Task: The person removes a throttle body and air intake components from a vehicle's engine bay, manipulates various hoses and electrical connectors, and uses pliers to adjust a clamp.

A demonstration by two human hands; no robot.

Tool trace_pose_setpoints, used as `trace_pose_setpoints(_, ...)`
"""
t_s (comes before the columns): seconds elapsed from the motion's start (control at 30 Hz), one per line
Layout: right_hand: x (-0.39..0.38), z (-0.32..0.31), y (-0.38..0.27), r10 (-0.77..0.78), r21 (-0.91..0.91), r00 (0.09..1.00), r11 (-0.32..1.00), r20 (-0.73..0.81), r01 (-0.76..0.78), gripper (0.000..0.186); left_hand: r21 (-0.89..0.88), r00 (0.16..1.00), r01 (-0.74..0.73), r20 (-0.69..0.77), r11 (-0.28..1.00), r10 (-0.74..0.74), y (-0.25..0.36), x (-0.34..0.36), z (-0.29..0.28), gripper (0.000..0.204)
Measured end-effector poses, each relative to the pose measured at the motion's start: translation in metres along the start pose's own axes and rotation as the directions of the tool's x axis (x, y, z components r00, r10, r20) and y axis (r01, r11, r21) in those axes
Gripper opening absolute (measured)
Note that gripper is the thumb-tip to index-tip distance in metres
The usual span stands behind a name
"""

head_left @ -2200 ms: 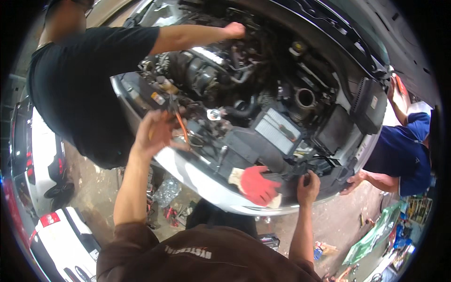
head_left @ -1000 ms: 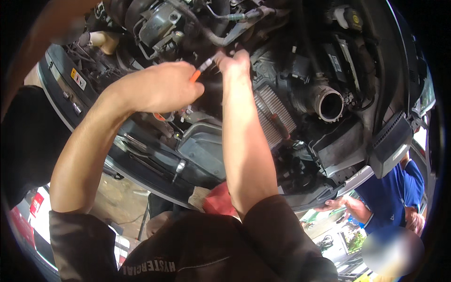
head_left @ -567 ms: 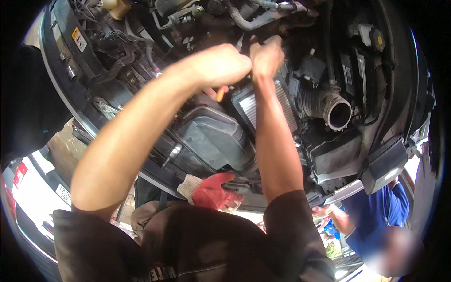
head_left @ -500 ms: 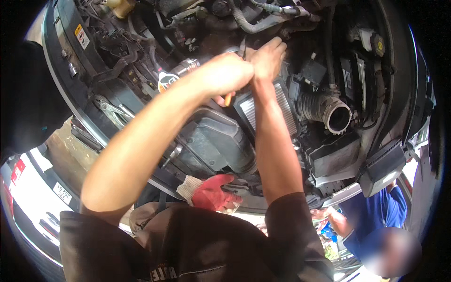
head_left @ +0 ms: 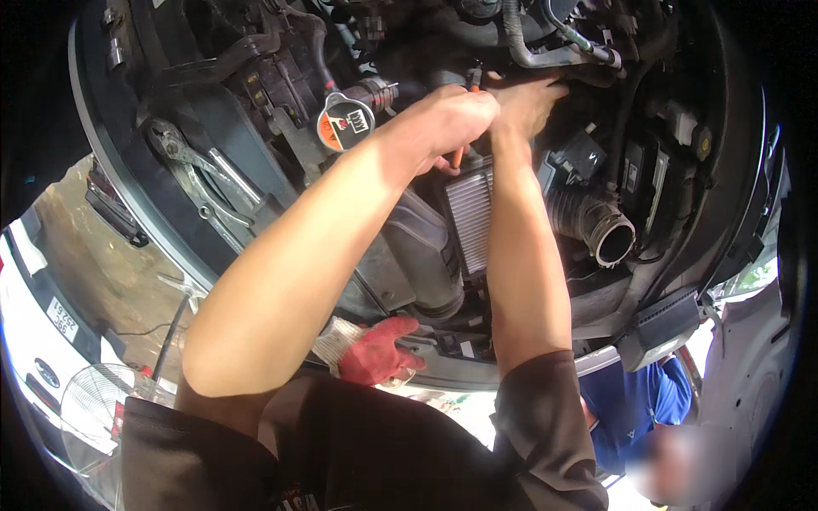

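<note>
My left hand (head_left: pixel 460 123) is closed round a tool with an orange handle (head_left: pixel 457 158); the tool's working end is hidden, so its kind does not show. Close against it, my right hand (head_left: pixel 527 104) reaches down among the engine parts, its fingertips out of sight. Beneath my wrists lies a pleated air filter (head_left: pixel 467 220) in its housing. A round cap with an orange and white label (head_left: pixel 345 124) sits left of my left hand. To the right of my right forearm, a ribbed intake hose (head_left: pixel 579 213) shows its uncovered round end.
Locking pliers (head_left: pixel 170 143) and a wrench (head_left: pixel 223 218) lie on the left front panel. A red-palmed work glove (head_left: pixel 375 351) rests at the bay's front edge. A fan (head_left: pixel 89 409) and a white car (head_left: pixel 30 341) stand lower left; a person in blue (head_left: pixel 626 409) is lower right.
The view has shifted, so the engine bay sits differently in the picture. Both hands stay together at the same spot over the engine, and more orange now shows above my left hand.
</note>
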State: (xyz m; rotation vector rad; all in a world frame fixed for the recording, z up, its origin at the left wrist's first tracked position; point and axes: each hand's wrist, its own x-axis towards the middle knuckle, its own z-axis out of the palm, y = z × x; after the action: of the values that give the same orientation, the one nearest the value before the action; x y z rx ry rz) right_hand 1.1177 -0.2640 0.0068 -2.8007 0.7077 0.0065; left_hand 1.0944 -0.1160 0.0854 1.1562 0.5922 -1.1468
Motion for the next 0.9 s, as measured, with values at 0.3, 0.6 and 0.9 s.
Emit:
trace_pose_setpoints(0.3,0.011,-0.014,0.01,-0.148,0.068,0.984,0.988,0.101,0.141,0.09,-0.013,0.997,0.077,0.022,0.997,-0.077,0.013,0.045,0.002,0.025)
trace_pose_setpoints(0.6,0.01,-0.011,0.019,-0.145,0.13,0.986,0.982,0.08,0.134,0.081,0.398,0.895,0.311,0.182,0.863,-0.407,0.04,0.109,-0.021,0.046)
trace_pose_setpoints(0.9,0.012,-0.011,0.032,-0.146,0.185,0.987,0.974,0.07,0.131,0.082,0.46,0.816,0.317,0.313,0.829,-0.486,0.037,0.127,-0.015,0.044)
